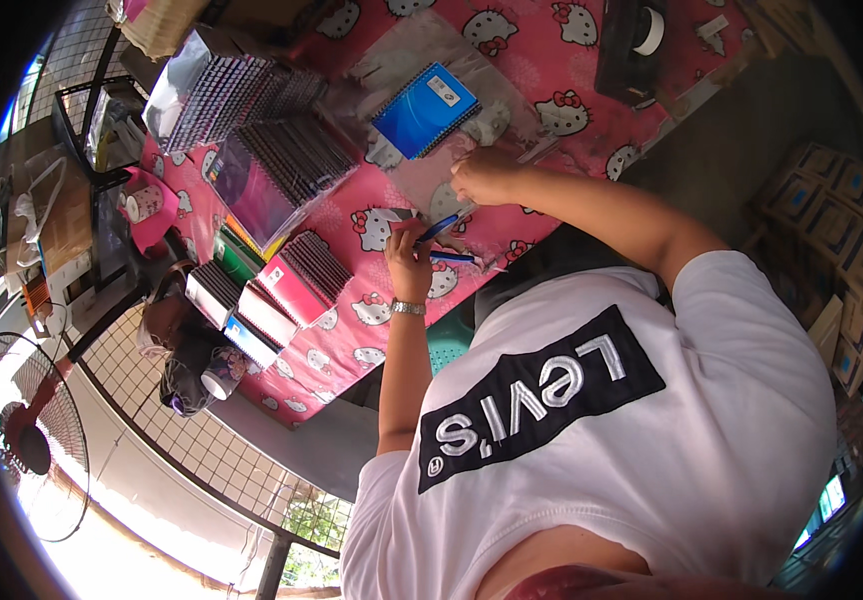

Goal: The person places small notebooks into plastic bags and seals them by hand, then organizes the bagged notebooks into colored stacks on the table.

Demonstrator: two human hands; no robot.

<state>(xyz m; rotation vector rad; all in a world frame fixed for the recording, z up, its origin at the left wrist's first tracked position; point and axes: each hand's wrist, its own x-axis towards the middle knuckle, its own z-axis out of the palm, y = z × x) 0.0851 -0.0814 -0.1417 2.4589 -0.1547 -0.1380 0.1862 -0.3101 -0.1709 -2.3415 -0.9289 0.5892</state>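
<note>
My left hand (409, 256), with a metal watch at the wrist, is closed at the table's near edge. A slim blue pen-like tool (438, 229) sticks out from its fingers. A second slim blue piece (454, 258) lies just below; I cannot tell if the two are joined. My right hand (483, 178) is closed, its fingertips pinched over the clear plastic; what they hold is too small to make out. Beyond my hands a blue spiral notebook (425, 112) lies tilted on a clear plastic sheet or bag (391, 60).
Stacks of spiral notebooks (276, 165), some in clear plastic, stand to the left, with smaller red notebooks (296, 280) nearer. A roll of tape (649, 32) sits in a dark tray at the far right. Cartons (831, 210) are piled right; a fan (36, 435) stands left.
</note>
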